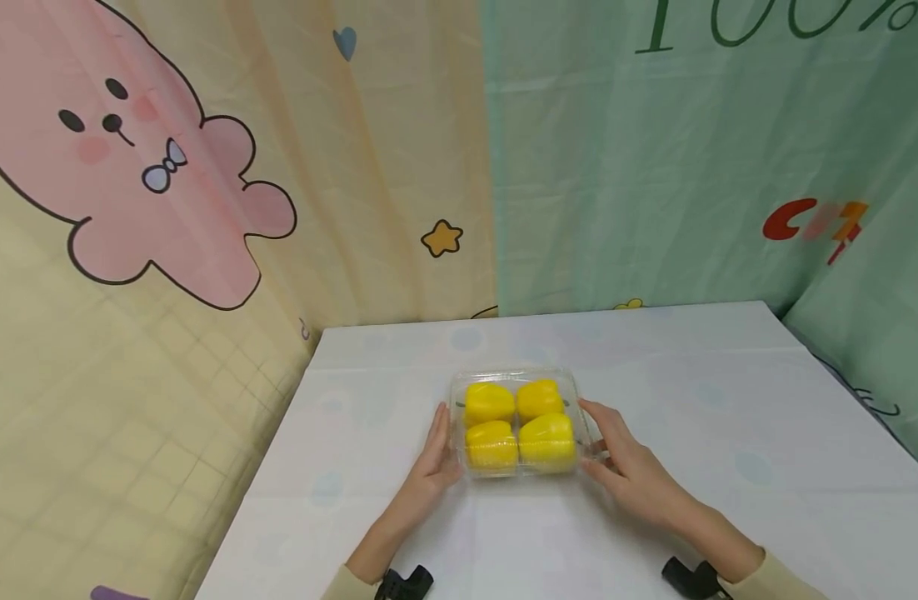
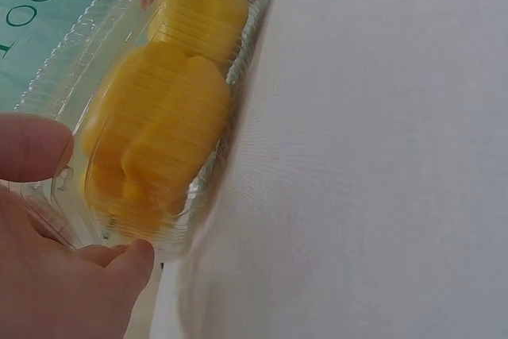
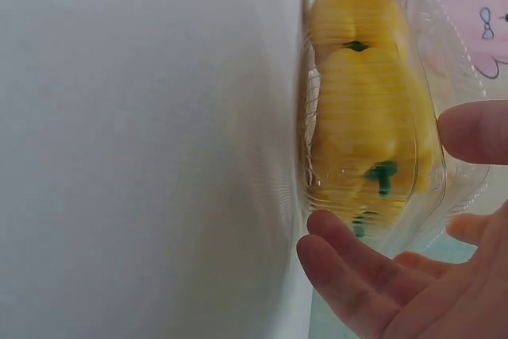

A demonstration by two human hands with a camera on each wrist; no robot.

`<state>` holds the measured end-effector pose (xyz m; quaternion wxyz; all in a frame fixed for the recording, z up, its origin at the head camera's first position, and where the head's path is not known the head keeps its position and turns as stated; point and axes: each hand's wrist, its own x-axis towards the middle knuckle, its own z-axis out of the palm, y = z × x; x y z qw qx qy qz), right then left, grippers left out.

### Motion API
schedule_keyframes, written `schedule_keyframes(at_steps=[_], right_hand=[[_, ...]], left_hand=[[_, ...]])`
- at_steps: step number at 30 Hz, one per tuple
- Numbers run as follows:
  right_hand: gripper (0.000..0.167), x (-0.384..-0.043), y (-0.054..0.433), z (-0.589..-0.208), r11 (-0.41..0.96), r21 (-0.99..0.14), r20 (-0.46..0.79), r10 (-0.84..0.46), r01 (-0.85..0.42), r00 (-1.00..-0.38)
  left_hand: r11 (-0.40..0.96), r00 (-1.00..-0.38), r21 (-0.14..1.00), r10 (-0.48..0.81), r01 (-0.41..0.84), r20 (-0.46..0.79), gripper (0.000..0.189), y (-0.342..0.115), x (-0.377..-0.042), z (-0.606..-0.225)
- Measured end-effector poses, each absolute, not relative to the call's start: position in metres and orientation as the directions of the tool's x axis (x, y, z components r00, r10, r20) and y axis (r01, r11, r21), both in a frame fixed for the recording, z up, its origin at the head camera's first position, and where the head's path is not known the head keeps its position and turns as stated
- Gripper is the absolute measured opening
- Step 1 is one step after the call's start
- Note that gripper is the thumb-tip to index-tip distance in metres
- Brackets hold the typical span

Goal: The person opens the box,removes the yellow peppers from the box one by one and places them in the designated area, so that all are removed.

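Note:
A clear plastic clamshell box (image 1: 516, 423) with a ribbed lid holds several yellow bell peppers (image 1: 546, 442); green stems (image 3: 382, 174) show through it in the right wrist view. My left hand (image 1: 432, 454) holds the box's left end, its thumb (image 2: 36, 147) at the rim and a fingertip (image 2: 143, 256) low on the corner. At the opposite end, my right hand (image 1: 631, 471) holds the box between its thumb (image 3: 476, 134) on the rim side and fingers (image 3: 341, 263) spread near the bottom. The box is low over the white tabletop, between both hands.
A white cloth covers the table (image 1: 369, 400). Behind it hangs a printed curtain, cream on the left with a pink bear (image 1: 152, 167) and green on the right (image 1: 631, 167). Black camera mounts (image 1: 404, 585) sit on both wrists. Something purple (image 1: 116, 593) shows at the lower left edge.

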<state>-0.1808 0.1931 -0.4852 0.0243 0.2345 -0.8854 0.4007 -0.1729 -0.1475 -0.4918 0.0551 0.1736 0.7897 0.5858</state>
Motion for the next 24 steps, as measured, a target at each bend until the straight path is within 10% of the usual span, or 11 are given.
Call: schedule_keyframes(at_steps=[24], right_hand=[[0.085, -0.187, 0.197, -0.461, 0.581, -0.690, 0.216, -0.404, -0.432, -0.889]], left_hand=[[0.432, -0.941, 0.858, 0.302, 0.279, 0.154, 0.079, -0.167, -0.175, -0.469]])
